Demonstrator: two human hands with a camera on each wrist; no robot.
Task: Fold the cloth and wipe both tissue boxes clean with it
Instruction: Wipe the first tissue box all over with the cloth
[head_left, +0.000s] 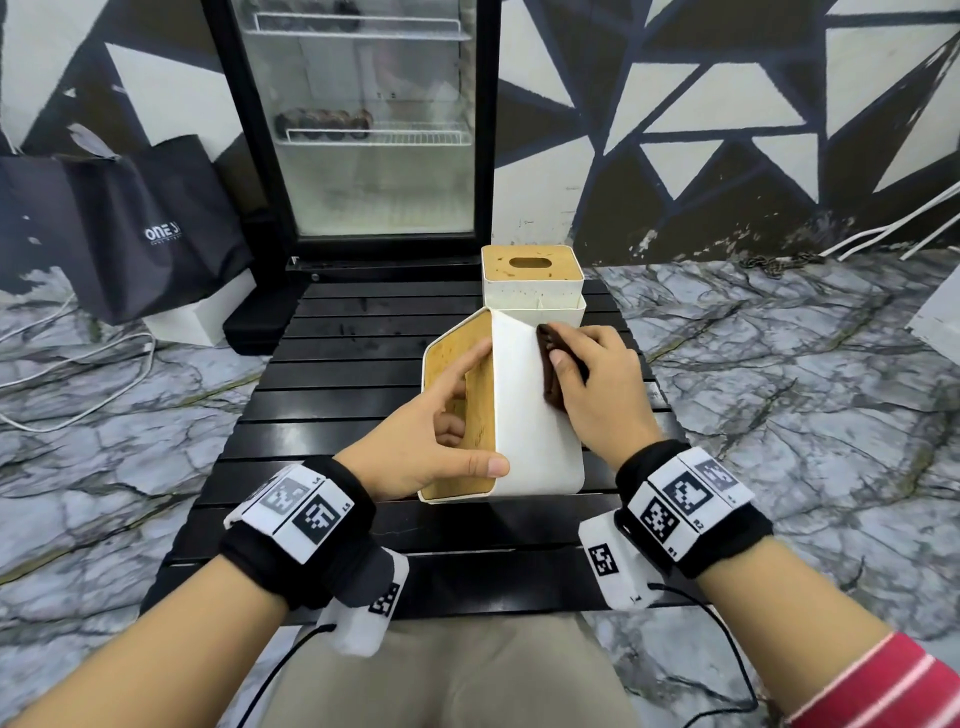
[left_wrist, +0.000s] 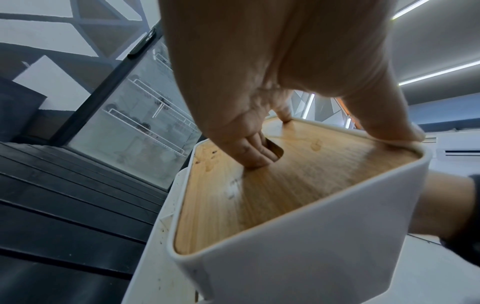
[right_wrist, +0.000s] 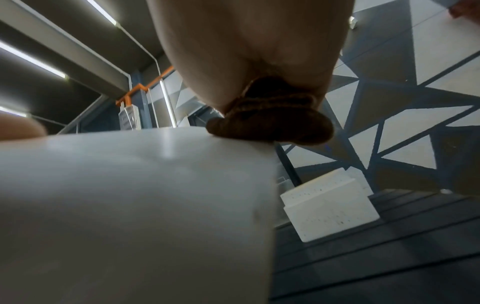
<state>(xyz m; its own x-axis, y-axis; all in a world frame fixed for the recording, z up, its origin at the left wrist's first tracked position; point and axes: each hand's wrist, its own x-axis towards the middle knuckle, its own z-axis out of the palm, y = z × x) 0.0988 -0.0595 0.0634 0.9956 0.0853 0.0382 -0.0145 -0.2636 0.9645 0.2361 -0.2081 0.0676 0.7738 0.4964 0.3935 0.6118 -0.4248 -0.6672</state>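
The near tissue box (head_left: 524, 415), white with a wooden lid, lies tipped on its side on the black slatted table (head_left: 332, 395), lid facing left. The left hand (head_left: 421, 441) grips it, fingers hooked into the lid's oval slot (left_wrist: 272, 150) and thumb over the white edge. The right hand (head_left: 592, 384) clasps a folded brown cloth (head_left: 550, 364) and presses it against the box's upper white wall. The second tissue box (head_left: 532, 283) stands upright just behind; its contents cannot be seen.
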